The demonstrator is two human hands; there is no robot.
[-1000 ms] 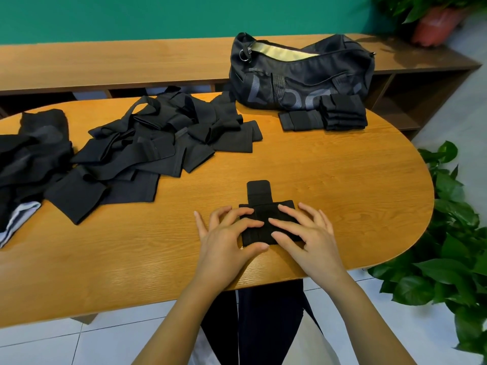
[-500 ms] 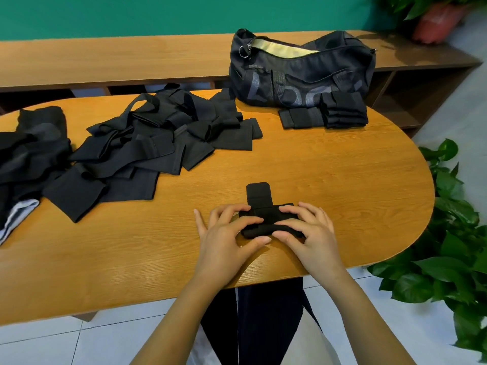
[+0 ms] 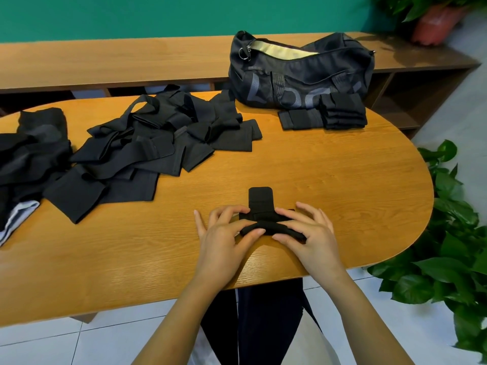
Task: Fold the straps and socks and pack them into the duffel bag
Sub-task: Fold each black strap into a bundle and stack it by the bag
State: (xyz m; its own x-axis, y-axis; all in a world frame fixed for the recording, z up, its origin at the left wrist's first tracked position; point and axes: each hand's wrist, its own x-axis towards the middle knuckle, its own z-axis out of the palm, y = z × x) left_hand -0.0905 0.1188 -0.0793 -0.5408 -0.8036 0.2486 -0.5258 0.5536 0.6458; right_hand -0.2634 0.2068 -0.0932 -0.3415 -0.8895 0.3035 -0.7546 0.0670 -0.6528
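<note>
Right now both hands are working at the near edge of the oval wooden table point(image 3: 342, 185), where a short black fabric strap point(image 3: 263, 219) is lying flat enough to crease. The left hand point(image 3: 224, 233) is pinching the strap's near fold between thumb and curled fingers. The right hand point(image 3: 312, 233) is doing the same at the other end, so the doubled-over edge is being held level. Whether it is being rolled or pressed down, I cannot tell. A squarish tab of the strap is sticking out toward the far edge, not yet tucked in, so the fold is looking about halfway done.

A dark duffel bag with grey lettering point(image 3: 300, 75) is standing at the far edge, toward the right end. Its zip is gaping open and showing a pale lining, probably so that finished pieces can go straight in. Just in front of it, touching or nearly touching its side, a stack of folded black straps point(image 3: 342, 114) is sitting, likely being gathered for packing in one go. A loose heap of unfolded black straps point(image 3: 147, 146) is sprawling across the far left half, well apart from the hands. A darker bundle of what are probably socks point(image 3: 31, 154) is lying at the left edge, which is keeping unfinished work clear of the folding spot.
</note>
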